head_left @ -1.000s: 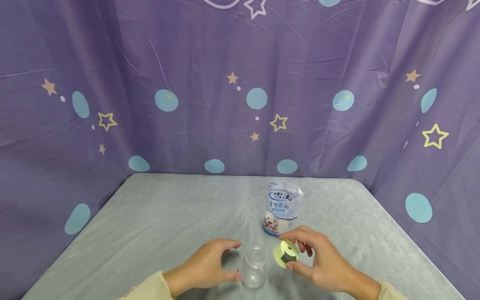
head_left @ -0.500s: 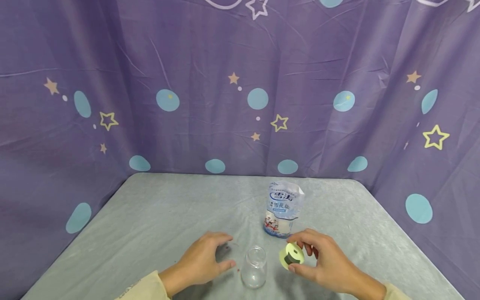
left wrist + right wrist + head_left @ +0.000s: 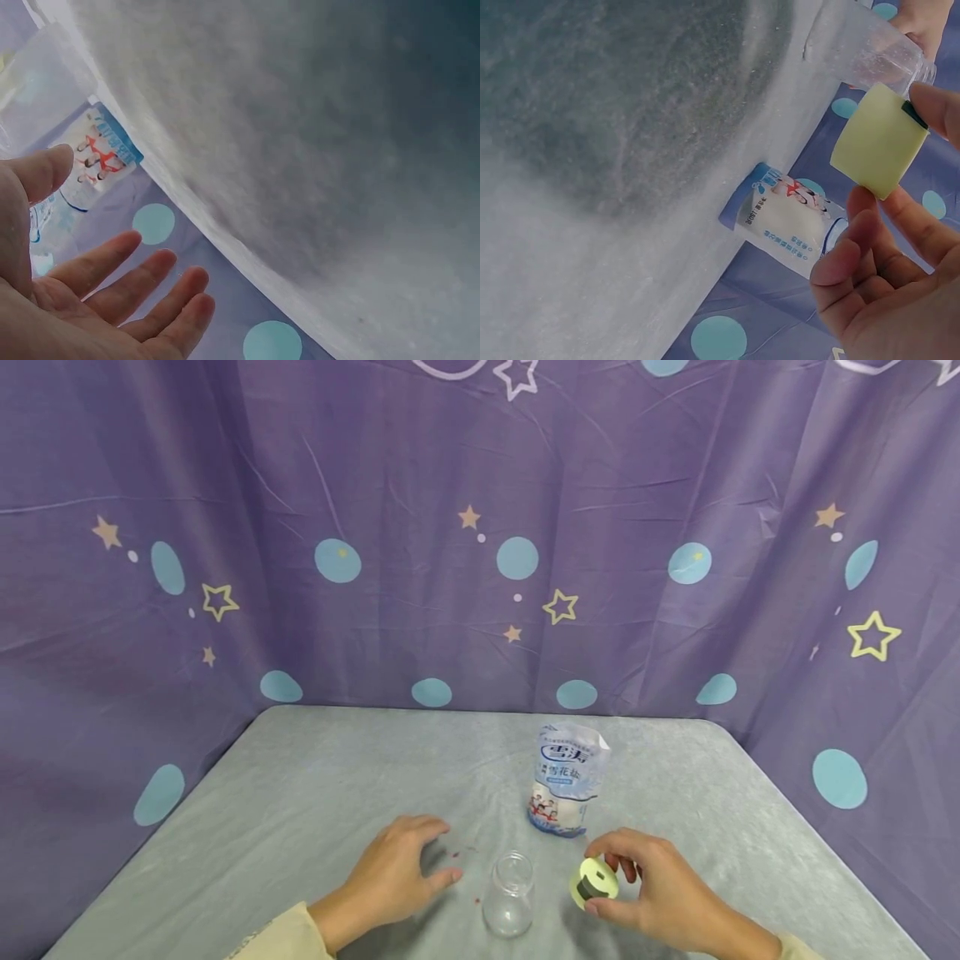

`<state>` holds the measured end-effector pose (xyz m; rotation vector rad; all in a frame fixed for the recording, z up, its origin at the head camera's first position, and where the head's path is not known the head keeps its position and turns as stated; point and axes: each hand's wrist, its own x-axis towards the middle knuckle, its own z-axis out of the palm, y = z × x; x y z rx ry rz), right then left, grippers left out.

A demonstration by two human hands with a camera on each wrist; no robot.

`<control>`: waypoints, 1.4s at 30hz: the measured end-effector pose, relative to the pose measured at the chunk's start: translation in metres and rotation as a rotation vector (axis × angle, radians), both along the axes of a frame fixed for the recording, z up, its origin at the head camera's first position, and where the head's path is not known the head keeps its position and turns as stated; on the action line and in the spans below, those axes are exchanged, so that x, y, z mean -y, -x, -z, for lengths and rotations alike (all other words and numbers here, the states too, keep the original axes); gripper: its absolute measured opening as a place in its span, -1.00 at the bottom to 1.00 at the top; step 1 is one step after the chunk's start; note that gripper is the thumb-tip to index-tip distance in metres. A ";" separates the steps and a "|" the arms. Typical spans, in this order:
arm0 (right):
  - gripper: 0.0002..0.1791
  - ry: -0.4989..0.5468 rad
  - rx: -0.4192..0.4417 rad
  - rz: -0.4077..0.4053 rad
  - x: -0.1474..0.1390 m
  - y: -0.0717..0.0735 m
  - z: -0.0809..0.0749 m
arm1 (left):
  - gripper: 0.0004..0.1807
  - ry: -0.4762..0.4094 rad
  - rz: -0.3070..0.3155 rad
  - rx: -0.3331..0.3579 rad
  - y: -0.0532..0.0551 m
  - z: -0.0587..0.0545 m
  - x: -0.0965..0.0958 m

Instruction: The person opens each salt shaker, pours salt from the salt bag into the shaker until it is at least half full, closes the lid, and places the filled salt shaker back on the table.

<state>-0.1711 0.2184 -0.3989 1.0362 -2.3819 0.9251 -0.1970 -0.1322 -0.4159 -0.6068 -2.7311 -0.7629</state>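
A clear jar [image 3: 508, 906] stands upright and uncapped on the table, between my two hands. My left hand [image 3: 392, 872] hovers to its left, apart from it, thumb and fingers spread; the left wrist view shows the fingers [image 3: 131, 289] holding nothing. To the jar's right, my right hand [image 3: 654, 887] pinches a pale yellow-green round lid [image 3: 595, 883] with a dark green patch between thumb and fingertips. In the right wrist view the lid [image 3: 877, 142] appears side-on in front of part of the jar [image 3: 881, 52].
Behind the jar and slightly right stands a blue-and-white salt bag [image 3: 566, 781] with its top corner folded. Tiny red specks [image 3: 477, 901] lie left of the jar. A grey cloth covers the table [image 3: 375, 760]; a purple patterned curtain [image 3: 420, 568] hangs around it.
My left hand has drawn away from the jar to the left. The right hand has carried the lid rightward and slightly nearer, away from the jar. Jar and bag stay put.
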 end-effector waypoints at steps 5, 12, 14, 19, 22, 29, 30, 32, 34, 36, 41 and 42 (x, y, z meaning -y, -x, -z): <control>-0.53 -0.019 0.029 0.003 -0.003 0.000 0.002 | -0.35 0.026 -0.036 0.015 0.000 -0.001 0.002; -0.57 -0.062 0.079 0.010 -0.009 -0.001 0.006 | -0.30 0.083 -0.025 0.067 0.001 0.000 0.007; -0.57 -0.075 0.082 0.015 -0.011 -0.001 0.007 | -0.27 0.094 -0.021 0.079 0.001 0.000 0.008; -0.57 -0.091 0.140 0.027 -0.014 -0.003 0.008 | -0.23 0.111 -0.026 0.087 0.002 0.001 0.010; -0.60 -0.103 0.220 0.047 -0.017 -0.005 0.008 | -0.22 0.118 -0.031 0.077 0.002 0.003 0.012; -0.62 -0.147 0.300 0.069 -0.022 -0.007 0.010 | -0.21 0.123 -0.037 0.080 0.003 0.005 0.014; -0.61 -0.151 0.310 0.074 -0.022 -0.007 0.010 | -0.21 0.124 -0.039 0.081 0.003 0.005 0.014; -0.61 -0.158 0.328 0.077 -0.023 -0.008 0.010 | -0.21 0.125 -0.040 0.082 0.003 0.005 0.014; -0.61 -0.162 0.350 0.077 -0.024 -0.008 0.011 | -0.20 0.126 -0.041 0.086 0.002 0.004 0.015; -0.62 -0.162 0.383 0.071 -0.026 -0.008 0.010 | -0.19 0.127 -0.041 0.091 0.001 0.005 0.015; -0.62 -0.177 0.444 0.065 -0.029 -0.009 0.010 | -0.19 0.129 -0.040 0.097 0.000 0.005 0.015; -0.62 -0.181 0.447 0.064 -0.030 -0.009 0.010 | -0.19 0.128 -0.041 0.097 0.000 0.005 0.015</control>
